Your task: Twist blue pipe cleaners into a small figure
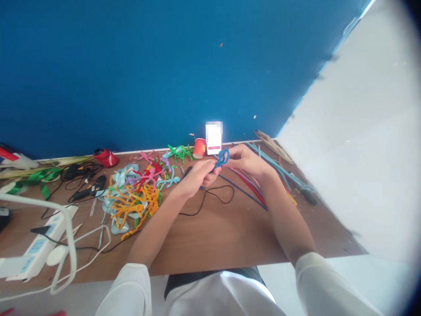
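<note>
Head view: our L hand (199, 177) grips the lower end of a blue fuzzy stem (222, 157) btwn thumb & curled fingers; our R hand (248, 161) pinches its right side w/ the fingertips. The stem is bent into small loops & held up btwn both hands, approx. mid-view, just below the lit phone (214, 138).

Under & beside our hands, a thin black cord (234, 193) curls on the brown table (230, 245). Behind the L hand, a red cup (199, 148) stands next to the phone, w/ green fuzzy figures (179, 152) to its left. Further L: a pile w/ pink figures (151, 173) & orange stems (134, 204), then a white power strip (36, 245) near the table's L edge. R side, past our R hand: long light-blue stems (283, 164) lie at an angle. Blue wall (148, 66) at back.
</note>
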The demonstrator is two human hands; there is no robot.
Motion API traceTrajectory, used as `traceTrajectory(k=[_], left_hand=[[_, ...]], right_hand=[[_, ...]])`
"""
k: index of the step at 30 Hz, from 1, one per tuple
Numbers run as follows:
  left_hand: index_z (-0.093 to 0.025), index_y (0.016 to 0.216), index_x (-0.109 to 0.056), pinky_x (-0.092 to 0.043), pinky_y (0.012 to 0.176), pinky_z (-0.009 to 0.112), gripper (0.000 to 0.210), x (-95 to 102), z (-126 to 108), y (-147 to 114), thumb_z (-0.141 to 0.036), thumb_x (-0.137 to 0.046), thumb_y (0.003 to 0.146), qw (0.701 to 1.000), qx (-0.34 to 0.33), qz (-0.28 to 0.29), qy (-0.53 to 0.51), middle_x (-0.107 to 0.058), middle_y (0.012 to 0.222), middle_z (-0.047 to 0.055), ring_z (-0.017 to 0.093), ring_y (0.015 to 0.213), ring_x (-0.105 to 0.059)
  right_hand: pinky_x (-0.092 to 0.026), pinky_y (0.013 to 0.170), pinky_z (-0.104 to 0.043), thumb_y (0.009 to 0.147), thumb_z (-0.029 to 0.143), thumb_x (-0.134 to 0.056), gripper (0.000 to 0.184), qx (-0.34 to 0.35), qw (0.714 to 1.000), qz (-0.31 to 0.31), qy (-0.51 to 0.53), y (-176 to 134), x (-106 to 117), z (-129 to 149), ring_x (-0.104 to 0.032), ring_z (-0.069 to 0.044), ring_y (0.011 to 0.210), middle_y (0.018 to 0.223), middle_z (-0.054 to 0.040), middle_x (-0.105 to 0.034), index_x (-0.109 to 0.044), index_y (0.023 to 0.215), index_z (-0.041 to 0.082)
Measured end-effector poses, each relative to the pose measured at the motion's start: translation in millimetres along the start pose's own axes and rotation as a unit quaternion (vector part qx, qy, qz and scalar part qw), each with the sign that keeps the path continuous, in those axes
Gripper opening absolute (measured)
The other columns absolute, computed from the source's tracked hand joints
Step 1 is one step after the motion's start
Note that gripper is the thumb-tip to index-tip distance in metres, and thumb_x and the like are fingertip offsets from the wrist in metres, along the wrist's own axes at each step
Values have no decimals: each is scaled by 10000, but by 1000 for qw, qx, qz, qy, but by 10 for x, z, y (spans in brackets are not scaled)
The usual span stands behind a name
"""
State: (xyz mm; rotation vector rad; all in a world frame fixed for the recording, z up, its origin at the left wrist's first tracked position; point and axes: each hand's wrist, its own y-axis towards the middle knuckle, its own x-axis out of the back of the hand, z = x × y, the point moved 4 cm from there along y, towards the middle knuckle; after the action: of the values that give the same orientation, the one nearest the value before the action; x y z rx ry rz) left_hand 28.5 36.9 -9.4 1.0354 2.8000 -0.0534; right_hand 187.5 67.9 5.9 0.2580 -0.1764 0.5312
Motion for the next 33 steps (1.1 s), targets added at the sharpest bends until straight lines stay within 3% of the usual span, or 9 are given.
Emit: traceTrajectory(k=[3, 5, 9, 12, 14, 17, 23, 26, 33], left_hand=[[-182, 769, -478, -181, 484, 236, 430, 5, -34, -41, -548, -415, 985, 987, 13, 64, 144, -294, 591, -72, 78, 499, -223], [-174, 752, -517, -262, 539, 249, 449, 35, -69, -73, -517, -374, 1004, 954, 6, 72, 290, -395, 600, -40, 96, 535, -334], [-186, 771, -612, -356, 654, 301, 425, 116, -62, -105, -383, -328, 1019, 815, 29, 18, 578, -611, 687, 35, 177, 636, -555], [-193, 867, -657, -412, 707, 344, 414, 170, -1, -68, -322, -296, 1021, 728, 62, -47, 681, -707, 826, 112, 268, 758, -670], [-192, 901, -651, -437, 739, 355, 415, 195, 38, -21, -311, -277, 1033, 732, 65, -85, 673, -726, 875, 133, 297, 836, -701], [-190, 1006, -614, -451, 767, 340, 356, 218, 67, 30, -322, -286, 1051, 783, 33, -135, 606, -739, 939, 138, 300, 924, -713], [-193, 1209, -520, -467, 783, 320, 259, 159, 82, 27, -363, -444, 1029, 829, -31, -122, 545, -733, 1094, 162, 309, 1026, -708], [-190, 1172, -546, -473, 789, 323, 207, 140, 46, 17, -299, -458, 1021, 804, -51, -156, 572, -730, 1100, 156, 299, 988, -714], [-160, 1113, -601, -443, 679, 316, 240, 132, 53, -14, -189, -386, 1009, 694, -16, -192, 694, -704, 1020, 162, 275, 816, -707]], right_hand=[[-421, 621, -267, 716, 351, -808, 213, -37, 999, 9, 26, -15, 38, -49, -542, -119, 616, 650, -1, -661, -728, 687, 156], [-421, 606, -268, 716, 338, -795, 203, -54, 998, 11, -1, -12, 17, -65, -546, -121, 605, 628, -7, -657, -731, 674, 150], [-407, 612, -268, 750, 308, -727, 180, -65, 994, -5, -83, 27, -99, -82, -539, -122, 611, 618, -6, -641, -732, 677, 143], [-384, 629, -274, 803, 286, -647, 207, -46, 984, -35, -167, 45, -149, -61, -541, -129, 634, 630, -10, -642, -722, 679, 138], [-374, 649, -280, 847, 265, -582, 228, -20, 972, -60, -225, 36, -147, -16, -551, -139, 664, 669, -17, -656, -712, 706, 141], [-379, 691, -286, 875, 223, -530, 202, 20, 958, -100, -270, -2, -118, 71, -573, -150, 713, 778, -29, -698, -716, 837, 155], [-360, 661, -285, 883, 182, -507, 187, 41, 944, -140, -296, -75, -93, 186, -562, -148, 678, 835, -29, -712, -687, 935, 186], [-340, 635, -284, 881, 180, -516, 176, 40, 935, -161, -314, -116, -110, 260, -546, -149, 634, 799, -24, -705, -656, 986, 196], [-265, 609, -291, 950, 195, -411, 218, 36, 884, -140, -445, -176, -325, 377, -542, -183, 632, 782, -61, -682, -591, 1074, 189]])
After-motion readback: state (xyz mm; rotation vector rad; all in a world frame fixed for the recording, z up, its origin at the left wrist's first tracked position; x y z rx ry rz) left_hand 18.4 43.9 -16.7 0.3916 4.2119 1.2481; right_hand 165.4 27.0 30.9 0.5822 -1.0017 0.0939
